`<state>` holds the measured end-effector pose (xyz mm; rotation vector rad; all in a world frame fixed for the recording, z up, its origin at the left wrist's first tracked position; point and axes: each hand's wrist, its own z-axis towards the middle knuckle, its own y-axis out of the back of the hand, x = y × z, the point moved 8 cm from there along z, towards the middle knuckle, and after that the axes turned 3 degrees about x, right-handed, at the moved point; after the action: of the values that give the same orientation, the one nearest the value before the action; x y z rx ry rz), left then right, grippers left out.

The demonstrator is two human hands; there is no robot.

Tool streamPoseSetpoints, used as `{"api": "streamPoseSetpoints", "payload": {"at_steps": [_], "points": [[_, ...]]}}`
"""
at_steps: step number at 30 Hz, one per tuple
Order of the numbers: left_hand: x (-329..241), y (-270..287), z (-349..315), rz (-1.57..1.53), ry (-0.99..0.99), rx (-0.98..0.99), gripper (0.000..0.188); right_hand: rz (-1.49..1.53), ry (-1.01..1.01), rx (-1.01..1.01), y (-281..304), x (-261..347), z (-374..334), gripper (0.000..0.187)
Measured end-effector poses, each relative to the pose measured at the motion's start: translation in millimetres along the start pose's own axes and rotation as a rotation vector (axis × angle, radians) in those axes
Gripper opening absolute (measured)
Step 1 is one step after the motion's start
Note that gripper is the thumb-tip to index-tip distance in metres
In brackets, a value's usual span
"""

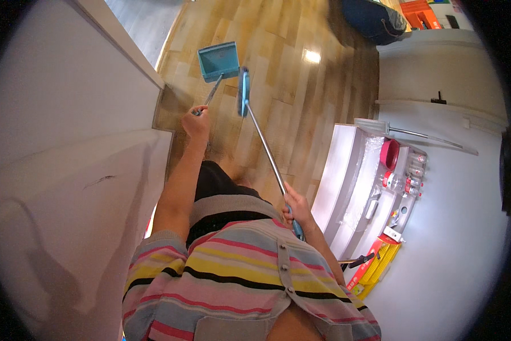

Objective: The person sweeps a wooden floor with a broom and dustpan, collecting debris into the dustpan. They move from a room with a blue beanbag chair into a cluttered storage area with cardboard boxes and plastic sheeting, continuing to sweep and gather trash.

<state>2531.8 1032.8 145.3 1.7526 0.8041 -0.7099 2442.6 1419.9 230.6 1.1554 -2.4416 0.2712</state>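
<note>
My left hand is closed round the handle of a teal dustpan, which is held out in front of me with its tray farthest away. In my right hand is the long metal handle of a broom, gripped near its blue end. The broom's blue head is just right of the dustpan, close to its near right corner. Whether the two touch, I cannot tell. Dirt in the tray is too small to make out.
Wooden floor stretches ahead. A white wall runs along my left. On the right stands a white shelf unit bearing a pink bowl, plastic bottles and a yellow item. A dark blue bundle lies far right.
</note>
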Motion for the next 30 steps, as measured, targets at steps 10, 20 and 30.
{"api": "streamPoseSetpoints", "payload": {"at_steps": [10,20,30], "points": [[19.8,-8.3,-5.6,-0.09,-0.092,0.002,0.009,0.116,-0.1,0.073,-23.6,49.0,38.0,0.053],[49.6,-37.1,-19.3,-0.245,-0.076,-0.059,0.008,0.403,-0.299,0.212,-11.7,0.0,26.7,0.052],[2.2,-28.7,0.5,-0.313,-0.145,0.095,0.009,-0.101,-0.16,-0.092,26.6,-51.3,16.9,0.024]]}}
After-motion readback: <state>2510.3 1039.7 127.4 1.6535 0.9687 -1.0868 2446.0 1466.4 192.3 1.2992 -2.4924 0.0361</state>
